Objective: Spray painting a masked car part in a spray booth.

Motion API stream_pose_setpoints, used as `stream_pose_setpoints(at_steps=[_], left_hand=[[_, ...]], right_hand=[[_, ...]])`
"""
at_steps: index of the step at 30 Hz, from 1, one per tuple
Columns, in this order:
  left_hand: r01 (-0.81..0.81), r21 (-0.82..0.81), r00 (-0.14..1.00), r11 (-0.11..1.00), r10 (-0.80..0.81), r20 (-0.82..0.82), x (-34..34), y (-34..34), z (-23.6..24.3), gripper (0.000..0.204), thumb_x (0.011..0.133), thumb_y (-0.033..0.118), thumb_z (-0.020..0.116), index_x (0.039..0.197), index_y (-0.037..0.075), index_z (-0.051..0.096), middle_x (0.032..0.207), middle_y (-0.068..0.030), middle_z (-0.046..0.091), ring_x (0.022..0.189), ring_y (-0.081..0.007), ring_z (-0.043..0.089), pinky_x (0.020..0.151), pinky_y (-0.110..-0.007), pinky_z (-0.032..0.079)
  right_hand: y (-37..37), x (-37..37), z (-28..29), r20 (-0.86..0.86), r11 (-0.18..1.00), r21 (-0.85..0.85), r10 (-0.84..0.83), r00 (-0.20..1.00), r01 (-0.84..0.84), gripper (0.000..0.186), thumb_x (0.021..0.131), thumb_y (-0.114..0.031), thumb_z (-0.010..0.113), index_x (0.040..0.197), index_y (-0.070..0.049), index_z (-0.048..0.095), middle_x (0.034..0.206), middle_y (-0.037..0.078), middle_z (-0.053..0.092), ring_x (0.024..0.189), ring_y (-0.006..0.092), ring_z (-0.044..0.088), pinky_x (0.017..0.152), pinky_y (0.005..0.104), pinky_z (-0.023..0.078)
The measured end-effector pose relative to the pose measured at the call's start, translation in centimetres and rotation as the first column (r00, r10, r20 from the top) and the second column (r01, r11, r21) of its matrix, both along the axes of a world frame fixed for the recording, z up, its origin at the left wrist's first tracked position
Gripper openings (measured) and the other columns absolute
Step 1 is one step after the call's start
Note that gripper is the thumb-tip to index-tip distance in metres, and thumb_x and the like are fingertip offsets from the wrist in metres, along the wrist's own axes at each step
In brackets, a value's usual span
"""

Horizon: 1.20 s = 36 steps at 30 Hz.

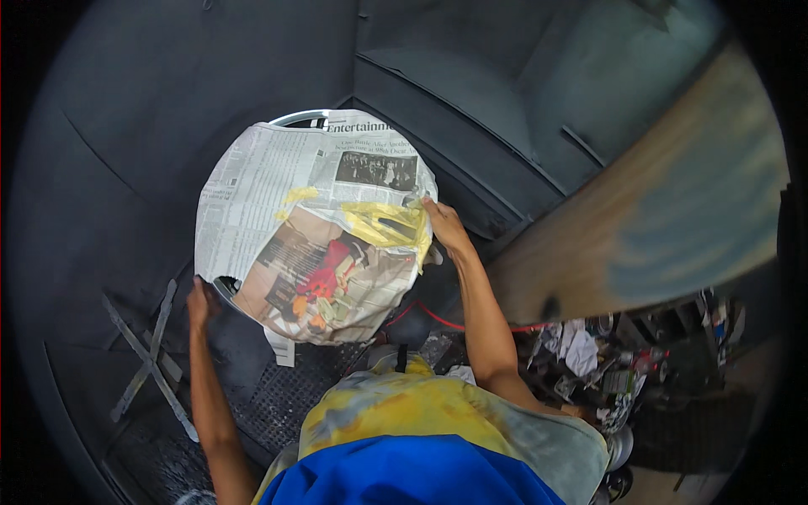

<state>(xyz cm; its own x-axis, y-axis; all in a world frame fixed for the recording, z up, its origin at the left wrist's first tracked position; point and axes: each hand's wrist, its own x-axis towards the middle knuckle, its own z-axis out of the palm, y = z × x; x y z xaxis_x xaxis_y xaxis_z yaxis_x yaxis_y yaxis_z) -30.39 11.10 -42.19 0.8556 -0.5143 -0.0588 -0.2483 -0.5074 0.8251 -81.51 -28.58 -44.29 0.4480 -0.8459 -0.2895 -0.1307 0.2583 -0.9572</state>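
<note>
A round object with a silvery metal rim [295, 117], like a wheel, is mostly covered by newspaper sheets [244, 194] with yellow tape [383, 225] on them; one sheet has a colour picture. My left hand [200, 301] grips its lower left edge. My right hand [442, 223] is closed on its right edge, beside the taped patch, with the thumb over the paper. The rest of the object under the paper is hidden.
Dark grey panels [126, 126] surround the work. A cross of two grey strips [150, 362] is at the lower left. A large wooden board [564, 244] slants on the right, above a red cord [438, 318] and a cluttered heap of scraps [581, 353]. Perforated dark flooring [282, 404] shows below.
</note>
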Motion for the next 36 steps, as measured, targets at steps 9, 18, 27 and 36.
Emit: stream_pose_setpoints(at_steps=[9,18,27,36], left_hand=[[0.207,0.466,0.834,0.860,0.094,-0.543,-47.5,16.4,-19.9,0.059,0.100,0.056,0.059,0.083,0.001,0.073,0.068,-0.0087,0.067,0.055,-0.0192,0.065,0.053,-0.037,0.052],[0.036,0.228,0.714,0.973,0.135,-0.687,-63.2,18.8,-27.1,0.049,0.102,0.043,0.063,0.101,-0.005,0.075,0.079,-0.0098,0.073,0.066,-0.0181,0.067,0.060,-0.035,0.052],[0.183,0.304,0.854,0.935,0.003,-0.521,-71.4,-2.4,-26.5,0.044,0.104,0.035,0.060,0.080,0.000,0.068,0.065,-0.0070,0.063,0.052,-0.0163,0.057,0.048,-0.035,0.045],[0.316,0.297,0.785,0.901,-0.072,-0.616,-84.8,-22.4,-31.6,0.041,0.103,0.036,0.062,0.084,0.000,0.068,0.072,-0.0046,0.065,0.062,-0.0141,0.061,0.058,-0.032,0.050]], right_hand=[[-3.8,-10.0,-8.0,0.138,0.988,-0.153,0.037,0.990,-0.016,0.060,0.101,-0.049,0.053,0.099,0.008,0.072,0.090,0.025,0.074,0.088,0.0321,0.072,0.082,0.0425,0.052],[-1.0,-14.5,-5.8,0.035,0.951,-0.299,-0.072,0.997,0.079,0.062,0.102,-0.051,0.050,0.093,0.006,0.070,0.095,0.032,0.070,0.095,0.0500,0.067,0.083,0.0512,0.050],[-1.3,-34.5,-14.8,0.078,0.946,-0.164,0.296,0.952,-0.280,0.057,0.105,-0.053,0.052,0.084,-0.001,0.064,0.070,0.011,0.064,0.069,0.0249,0.063,0.068,0.0405,0.048],[-1.3,-63.3,-40.3,-0.398,0.812,-0.027,0.526,0.752,-0.582,0.023,0.096,-0.019,0.053,0.093,-0.003,0.069,0.095,0.023,0.070,0.096,0.0433,0.067,0.085,0.0529,0.053]])
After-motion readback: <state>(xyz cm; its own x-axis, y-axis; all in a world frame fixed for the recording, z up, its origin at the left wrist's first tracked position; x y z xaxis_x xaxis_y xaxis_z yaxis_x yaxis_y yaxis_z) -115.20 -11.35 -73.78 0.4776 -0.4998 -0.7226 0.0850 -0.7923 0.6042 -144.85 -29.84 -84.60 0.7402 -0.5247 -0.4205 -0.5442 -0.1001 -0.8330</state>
